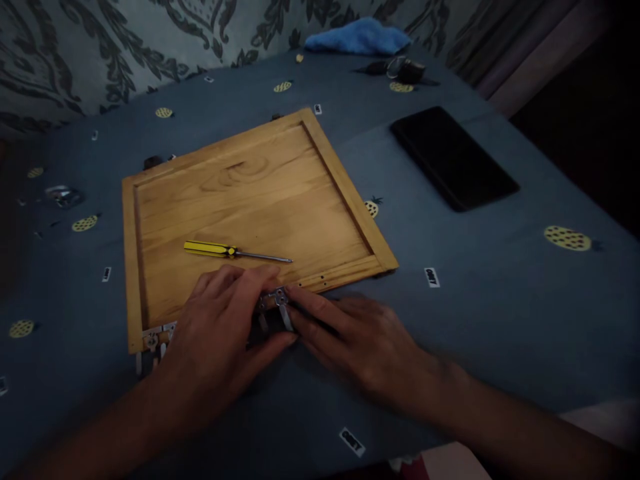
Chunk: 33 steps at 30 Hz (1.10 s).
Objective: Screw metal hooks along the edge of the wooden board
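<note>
A framed wooden panel [235, 200] lies on the cloth-covered table with its recessed face up. Along its near edge, my left hand [215, 327] reaches over the rim, thumb and fingers closed around a small metal fitting [281, 300] with flat prongs. From the right, my right hand [367, 343] pinches the same fitting with its fingertips. More metal hardware [153, 341] with prongs shows at the near left corner; my left hand hides whether the two pieces join. A screwdriver [210, 249] with a yellow and black handle rests on the panel, just beyond my left hand.
A black tablet-like slab [455, 157] lies right of the panel. Farther back are a blue cloth [360, 37] and a dark object with a ring [405, 69]. Shiny small metal pieces [63, 195] lie at the left. Patterned fabric [150, 40] rises behind the table.
</note>
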Available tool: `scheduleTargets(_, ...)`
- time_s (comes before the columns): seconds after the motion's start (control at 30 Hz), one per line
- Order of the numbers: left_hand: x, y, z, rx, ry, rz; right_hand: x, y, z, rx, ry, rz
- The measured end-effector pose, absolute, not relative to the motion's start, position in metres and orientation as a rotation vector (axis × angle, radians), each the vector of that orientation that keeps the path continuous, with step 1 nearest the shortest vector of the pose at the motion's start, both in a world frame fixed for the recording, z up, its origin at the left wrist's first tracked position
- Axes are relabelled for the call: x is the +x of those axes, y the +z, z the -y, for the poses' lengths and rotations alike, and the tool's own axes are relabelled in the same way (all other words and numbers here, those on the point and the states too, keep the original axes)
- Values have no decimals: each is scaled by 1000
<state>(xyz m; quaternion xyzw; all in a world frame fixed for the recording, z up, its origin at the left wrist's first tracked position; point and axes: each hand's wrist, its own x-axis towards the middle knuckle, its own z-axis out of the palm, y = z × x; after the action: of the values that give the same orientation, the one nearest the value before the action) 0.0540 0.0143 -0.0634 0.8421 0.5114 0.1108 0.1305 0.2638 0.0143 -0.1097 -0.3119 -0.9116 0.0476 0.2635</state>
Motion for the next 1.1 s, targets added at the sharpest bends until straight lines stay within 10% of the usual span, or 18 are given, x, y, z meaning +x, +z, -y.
scheduleTargets(1.1,57,-63,-15,2391,388,-1443,271,-107,-11,-818,301,2368)
